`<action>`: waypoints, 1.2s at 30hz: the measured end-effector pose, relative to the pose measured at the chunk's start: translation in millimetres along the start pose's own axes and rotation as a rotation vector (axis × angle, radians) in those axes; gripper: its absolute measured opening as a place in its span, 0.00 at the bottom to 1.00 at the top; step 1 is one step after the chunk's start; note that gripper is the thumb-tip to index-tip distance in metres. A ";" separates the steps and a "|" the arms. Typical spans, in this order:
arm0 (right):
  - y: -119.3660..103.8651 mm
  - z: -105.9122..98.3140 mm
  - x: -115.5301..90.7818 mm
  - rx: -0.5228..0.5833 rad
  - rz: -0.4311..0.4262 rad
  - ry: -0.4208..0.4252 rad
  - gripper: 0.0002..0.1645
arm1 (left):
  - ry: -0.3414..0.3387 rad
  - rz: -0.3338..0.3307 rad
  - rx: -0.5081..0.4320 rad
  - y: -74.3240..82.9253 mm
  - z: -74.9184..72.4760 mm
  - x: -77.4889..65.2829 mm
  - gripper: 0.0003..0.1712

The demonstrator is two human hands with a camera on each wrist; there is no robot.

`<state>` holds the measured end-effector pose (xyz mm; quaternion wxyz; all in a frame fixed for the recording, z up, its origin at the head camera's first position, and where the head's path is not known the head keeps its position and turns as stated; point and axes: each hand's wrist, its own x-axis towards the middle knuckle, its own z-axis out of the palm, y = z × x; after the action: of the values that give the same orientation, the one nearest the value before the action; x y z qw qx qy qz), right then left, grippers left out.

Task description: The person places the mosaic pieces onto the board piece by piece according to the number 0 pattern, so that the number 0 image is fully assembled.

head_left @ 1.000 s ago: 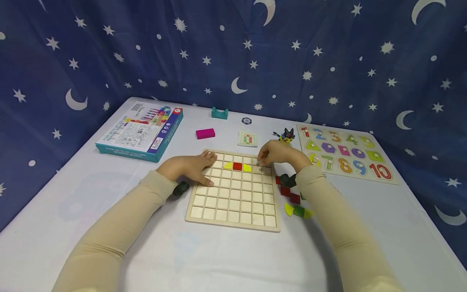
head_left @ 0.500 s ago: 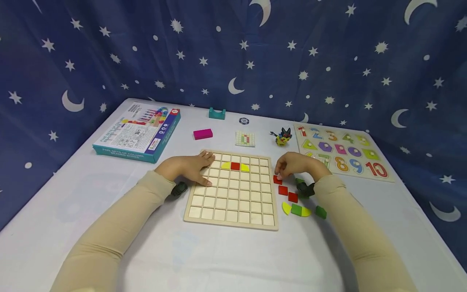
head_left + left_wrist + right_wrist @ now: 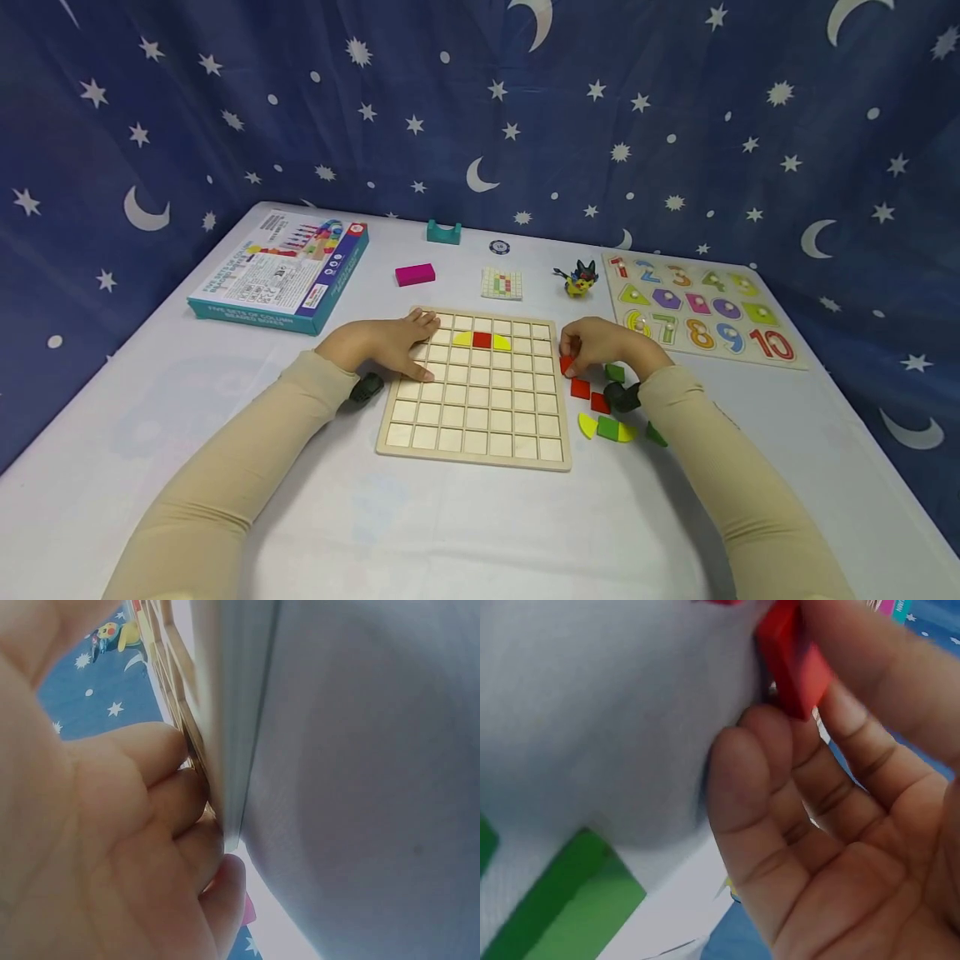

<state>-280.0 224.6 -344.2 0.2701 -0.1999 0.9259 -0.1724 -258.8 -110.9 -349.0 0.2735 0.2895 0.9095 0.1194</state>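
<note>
Head view: a white table [image 3: 480, 533] fills the lower frame, and the wooden grid board [image 3: 470, 396] lies at its centre. The hands are well apart. The left hand [image 3: 390, 343] rests with fingers spread on the board's upper-left edge; that light, flat pressure should keep the grid from sliding. Just right of the board, the right hand [image 3: 600, 343] pinches a red square [image 3: 791, 664] between its fingertips, tilted in the right wrist view; whether it is fully off the table I cannot tell. A grip on opposite edges would suit it, lifting clear of the neighbouring red pieces [image 3: 581, 388] below and levelling it before any lowering, so the yellow quarter-rounds [image 3: 501, 343] on the board stay undisturbed.
</note>
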 end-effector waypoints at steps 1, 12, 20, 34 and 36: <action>0.2 0.1 0.0 0.005 0.000 0.008 0.15 | 0.000 0.000 0.001 -0.1 0.1 0.0 0.56; 2.2 -7.7 -4.5 0.067 0.037 0.013 0.05 | 0.003 -0.001 0.005 -2.5 1.5 2.3 0.57; 3.0 -15.9 -11.3 0.174 0.019 0.023 0.05 | 0.007 0.007 0.005 -3.2 1.9 2.2 0.57; -25.5 -12.2 7.4 0.213 -0.061 0.066 0.07 | 0.005 0.002 0.005 -2.8 1.6 1.7 0.57; -31.3 -10.0 12.9 0.219 -0.070 0.065 0.07 | 0.004 0.003 0.004 -2.3 1.2 1.4 0.57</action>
<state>-287.0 193.8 -328.4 0.2542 -0.1958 0.9022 -0.2883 -260.2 -111.8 -351.5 0.2709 0.2913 0.9098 0.1185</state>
